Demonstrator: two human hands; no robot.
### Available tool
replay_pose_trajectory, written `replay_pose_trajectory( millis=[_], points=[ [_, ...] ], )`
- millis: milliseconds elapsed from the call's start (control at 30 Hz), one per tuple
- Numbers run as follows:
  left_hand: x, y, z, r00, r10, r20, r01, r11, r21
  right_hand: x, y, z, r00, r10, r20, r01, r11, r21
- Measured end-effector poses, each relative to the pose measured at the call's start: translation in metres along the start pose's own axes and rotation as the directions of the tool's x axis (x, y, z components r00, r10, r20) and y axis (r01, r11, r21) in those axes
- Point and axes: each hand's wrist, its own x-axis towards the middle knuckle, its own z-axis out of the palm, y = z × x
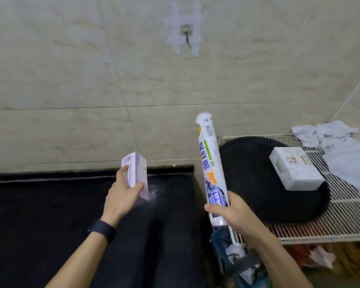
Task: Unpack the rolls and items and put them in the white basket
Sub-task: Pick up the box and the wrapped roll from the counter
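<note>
My left hand (123, 194) grips a small pale purple box (136, 173), tilted, just above the black countertop (50, 215). My right hand (231, 213) holds the lower end of a long white printed roll (210, 163), which points up and slightly left. A white rectangular pack (297, 171) lies on a round black pan (258, 183) on the white wire rack (341, 223) to the right. No white basket shows clearly in view.
White cloths (341, 146) are heaped at the rack's back right. Below the rack, between it and the counter, sits a blue container (227, 252) with mixed clutter. A tiled wall with a taped hook (185, 34) rises behind.
</note>
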Motion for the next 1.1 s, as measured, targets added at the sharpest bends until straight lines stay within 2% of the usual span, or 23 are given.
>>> replay_pose_trajectory(
  millis=[133, 300, 400, 467, 633, 767, 833, 1000, 1100],
  points=[
    [-0.009, -0.087, -0.040, 0.995, -0.102, -0.014, 0.103, 0.983, 0.149, 0.003, 0.027, 0.128, 0.996, -0.045, -0.077, 0.009, 0.911, -0.413],
    [-0.032, -0.198, -0.069, 0.962, -0.270, 0.027, 0.254, 0.933, 0.256, 0.004, 0.089, 0.267, 0.993, 0.114, 0.019, -0.074, 0.761, -0.644],
    [-0.044, -0.251, -0.077, 0.945, -0.320, 0.072, 0.291, 0.919, 0.267, -0.005, 0.123, 0.325, 0.972, 0.233, 0.030, -0.149, 0.712, -0.687],
    [-0.049, -0.277, -0.080, 0.933, -0.348, 0.092, 0.315, 0.914, 0.258, -0.011, 0.136, 0.354, 0.968, 0.247, 0.034, -0.154, 0.700, -0.698],
    [-0.050, -0.318, -0.077, 0.934, -0.338, 0.113, 0.317, 0.933, 0.169, -0.012, 0.142, 0.405, 0.981, 0.161, 0.105, -0.043, 0.714, -0.699],
    [-0.050, -0.338, -0.073, 0.949, -0.292, 0.116, 0.276, 0.951, 0.136, -0.010, 0.149, 0.431, 0.973, 0.085, 0.216, 0.113, 0.640, -0.760],
    [-0.052, -0.343, -0.074, 0.955, -0.270, 0.123, 0.250, 0.956, 0.152, -0.014, 0.155, 0.440, 0.968, 0.074, 0.239, 0.148, 0.598, -0.788],
    [-0.049, -0.352, -0.082, 0.954, -0.226, 0.195, 0.194, 0.967, 0.168, -0.016, 0.166, 0.436, 0.953, 0.026, 0.302, 0.231, 0.581, -0.780],
    [-0.046, -0.353, -0.084, 0.951, -0.224, 0.211, 0.186, 0.965, 0.188, -0.017, 0.171, 0.429, 0.934, -0.029, 0.356, 0.318, 0.521, -0.792]
  ],
)
